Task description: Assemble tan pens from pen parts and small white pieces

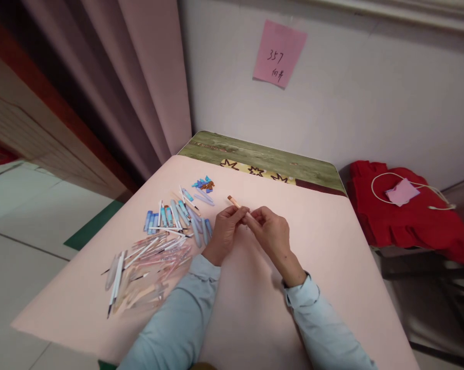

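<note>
My left hand [226, 226] pinches a slim pen part [235, 202] with a brown end and a pale orange body, which points up and to the left. Close beside it, my right hand [271, 230] has its fingers closed around the lower end of the same piece, mostly hidden by the fingers. Left of my hands lie blue tube-shaped pen parts [166, 216] among white sticks. Nearer to me is a loose pile of clear, pinkish and white pen pieces [163, 253], some with dark tips. Small blue and brown bits [205, 184] form a little heap farther back.
A pale pink sheet [324, 241] covers the table, whose green wood-grain top [255, 152] shows at the back against the wall. To the right, a red cloth [405, 221] lies on a stool with a white cord [428, 187]. A curtain [154, 67] hangs at the left.
</note>
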Demonstrator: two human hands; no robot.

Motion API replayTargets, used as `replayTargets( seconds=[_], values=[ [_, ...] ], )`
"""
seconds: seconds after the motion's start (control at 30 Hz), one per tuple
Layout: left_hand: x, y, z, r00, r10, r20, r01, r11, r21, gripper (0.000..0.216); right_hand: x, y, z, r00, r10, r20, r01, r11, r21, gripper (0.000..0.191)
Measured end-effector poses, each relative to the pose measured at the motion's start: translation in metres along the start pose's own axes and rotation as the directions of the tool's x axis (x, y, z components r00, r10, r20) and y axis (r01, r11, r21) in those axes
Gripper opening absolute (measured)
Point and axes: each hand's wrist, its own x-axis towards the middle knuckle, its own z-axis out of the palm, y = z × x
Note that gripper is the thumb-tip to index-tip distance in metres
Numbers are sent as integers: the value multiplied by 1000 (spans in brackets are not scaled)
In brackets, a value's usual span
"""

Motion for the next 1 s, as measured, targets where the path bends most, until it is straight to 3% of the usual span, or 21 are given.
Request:
replayTargets(
  seconds=[0.1,0.23,0.47,0.7,0.87,1.0],
  values=[
    [0,0,-1,1000,0,-20,0,1000,-11,20,0,0,-1,1000,-20,-16,19,999,-43,36],
    [-1,2,-2,999,-7,54,8,1000,-21,19,-1,1,-1,997,-71,28,71,997,-1,39],
    [-2,3,-4,993,-12,121,13,1000,-6,24,0,9,5,980,-78,183,16,948,318,38],
    [-3,4,-6,980,-47,194,58,997,-52,25,3,9,6,904,-87,419,-255,677,690,41],
    [-6,7,-3,942,-71,328,107,990,-92,28,5,11,6,832,-129,539,-416,496,762,42],
    [-8,7,-1,935,-95,343,136,986,-98,27,6,16,8,788,-161,594,-494,413,766,39]
  ],
)
